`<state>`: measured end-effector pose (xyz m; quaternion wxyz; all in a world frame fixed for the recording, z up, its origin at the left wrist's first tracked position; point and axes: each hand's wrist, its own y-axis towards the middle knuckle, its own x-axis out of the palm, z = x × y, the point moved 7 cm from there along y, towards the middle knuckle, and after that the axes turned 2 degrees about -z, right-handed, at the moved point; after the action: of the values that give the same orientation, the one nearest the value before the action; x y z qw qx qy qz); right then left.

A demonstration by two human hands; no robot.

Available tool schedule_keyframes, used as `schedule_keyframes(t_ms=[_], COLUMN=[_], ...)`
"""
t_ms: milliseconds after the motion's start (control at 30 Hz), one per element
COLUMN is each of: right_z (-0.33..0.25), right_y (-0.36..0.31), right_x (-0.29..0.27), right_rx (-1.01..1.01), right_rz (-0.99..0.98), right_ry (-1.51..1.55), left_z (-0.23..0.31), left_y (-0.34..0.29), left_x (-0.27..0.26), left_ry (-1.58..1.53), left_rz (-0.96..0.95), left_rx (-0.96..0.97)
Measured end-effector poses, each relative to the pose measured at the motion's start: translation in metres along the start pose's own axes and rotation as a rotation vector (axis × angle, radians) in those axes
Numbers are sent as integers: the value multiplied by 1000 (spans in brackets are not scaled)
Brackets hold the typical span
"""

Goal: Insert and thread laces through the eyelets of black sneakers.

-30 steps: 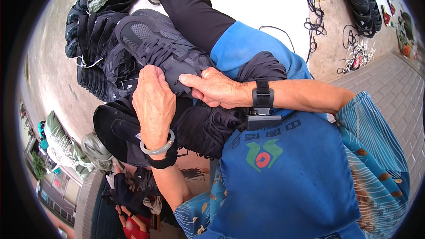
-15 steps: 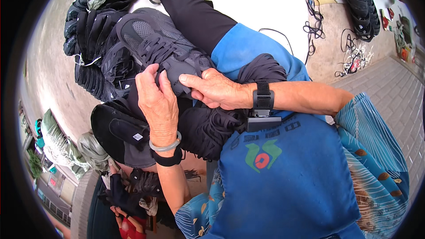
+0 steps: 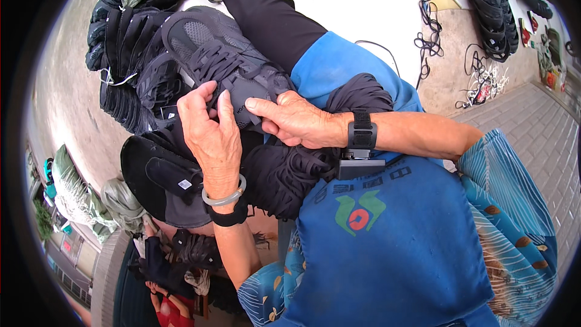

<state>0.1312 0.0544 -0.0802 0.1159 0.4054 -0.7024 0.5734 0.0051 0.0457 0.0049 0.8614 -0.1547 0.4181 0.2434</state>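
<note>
Two bare hands are at one dark grey shoe, which lies btwn some stacked dark shoes & the person's black trouser leg. The R hand is clamped on the shoe: its thumb presses on the smooth flap, w/ the other fingers bent underneath. The L hand is just beside the same flap; its thumb & forefinger stand apart. From where I stand I cannot tell if its other fingers touch the shoe, b/c they are partly hidden. Black laces cross the shoe, farther from the body than the hands. Below the R hand is one dark bundle; another bundle lies on blue cloth. The R wrist has a black strap, the L wrist a pale bangle.
</note>
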Motion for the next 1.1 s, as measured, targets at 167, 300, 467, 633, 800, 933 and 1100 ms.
schedule_keyframes(t_ms=[167, 300, 467, 633, 800, 933, 1100], right_z=[0, -25, -110, -131, -117, -112, -113], right_y=[-8, -36, -57, -32, -11, -9, -11], right_x=[1, -1, 23, 31, 27, 30, 43], right_rx=[57, 91, -791, -1103, -1069, -1048, -998], right_rz=[-20, -80, -14, 160, 186, 187, 101], right_ry=[-61, -438, -1113, -1410, -1514, -1637, -1775], left_z=[25, -20, -25, -25, -31, -32, -29], left_y=[-17, -61, -95, -80, -74, -73, -72], left_x=[-22, 10, 56, 85, 96, 98, 97], left_ry=[255, -456, -1262, -1823, -2055, -2093, -2103], left_rz=[314, -165, -245, -159, -82, -113, -112], left_rx=[313, -424, -789, -833, -859, -841, -849])
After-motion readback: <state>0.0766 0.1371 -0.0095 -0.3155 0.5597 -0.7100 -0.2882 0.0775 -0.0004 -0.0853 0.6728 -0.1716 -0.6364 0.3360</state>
